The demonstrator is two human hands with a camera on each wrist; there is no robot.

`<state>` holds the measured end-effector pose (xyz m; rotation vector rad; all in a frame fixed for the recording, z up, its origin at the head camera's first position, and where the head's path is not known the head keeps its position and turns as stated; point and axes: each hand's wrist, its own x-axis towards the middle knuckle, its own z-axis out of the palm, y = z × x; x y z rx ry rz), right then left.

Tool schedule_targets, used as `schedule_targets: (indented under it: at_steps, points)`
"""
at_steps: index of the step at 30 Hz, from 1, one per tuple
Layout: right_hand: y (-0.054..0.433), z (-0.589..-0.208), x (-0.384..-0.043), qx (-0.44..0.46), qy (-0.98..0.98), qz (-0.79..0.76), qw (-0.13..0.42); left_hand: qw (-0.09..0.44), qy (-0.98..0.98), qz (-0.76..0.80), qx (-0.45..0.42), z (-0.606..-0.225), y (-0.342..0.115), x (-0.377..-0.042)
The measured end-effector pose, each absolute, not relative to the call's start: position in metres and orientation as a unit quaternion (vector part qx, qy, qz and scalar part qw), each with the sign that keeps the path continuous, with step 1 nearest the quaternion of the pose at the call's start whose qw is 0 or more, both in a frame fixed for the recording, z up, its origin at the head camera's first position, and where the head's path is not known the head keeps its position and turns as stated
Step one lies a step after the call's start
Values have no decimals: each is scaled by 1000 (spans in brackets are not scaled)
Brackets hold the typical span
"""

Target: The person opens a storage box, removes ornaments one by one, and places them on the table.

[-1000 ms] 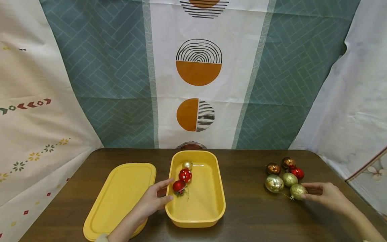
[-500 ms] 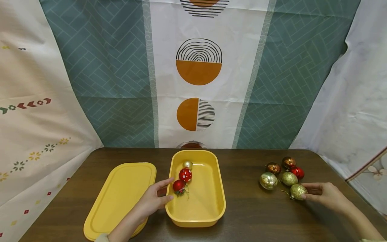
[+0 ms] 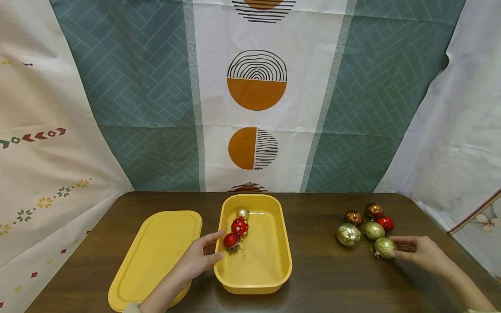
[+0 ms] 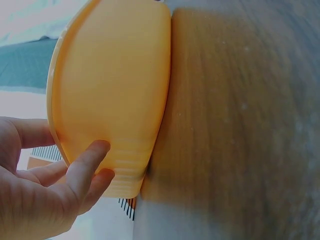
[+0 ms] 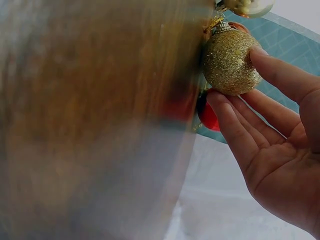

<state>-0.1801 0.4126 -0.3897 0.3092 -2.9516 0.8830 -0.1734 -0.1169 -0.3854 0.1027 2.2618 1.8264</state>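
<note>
My left hand [image 3: 194, 259] holds the left side of a yellow plastic container [image 3: 270, 285]. In the left wrist view its fingers lie along the outer wall and reach over the rim. Inside the container are a red bauble [image 3: 231, 240] with greenery at its cap, a white-dotted red bauble [image 3: 239, 226] and a small gold bauble [image 3: 242, 213]. At the right, my right hand [image 3: 426, 253] pinches a glittery gold bauble [image 5: 231, 62] between thumb and fingers, close over the table. Its cap and gold string point left.
Beside the held bauble lie a shiny pale-gold bauble [image 3: 349, 234], another glittery gold one [image 3: 373, 230], a red bauble [image 3: 385, 223] and two copper baubles [image 3: 353, 217]. A yellow lid [image 3: 160, 256] lies left of the container. A patterned cloth [image 3: 256, 108] hangs behind the table.
The shiny pale-gold bauble has rolled a little left and back, away from the held one. The glittery bauble in my right hand has shifted slightly left. My left hand has stayed put.
</note>
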Motion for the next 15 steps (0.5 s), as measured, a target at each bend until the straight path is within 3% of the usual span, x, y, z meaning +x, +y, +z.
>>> schedule_targets:
  at_steps: [10,15]
  points:
    - [409,-389,-179,88,-954,286,24,116,767,629,42,-387,-118,-173]
    - [408,-389,-178,96,-955,277,52,116,767,630,43,-387,-118,-174]
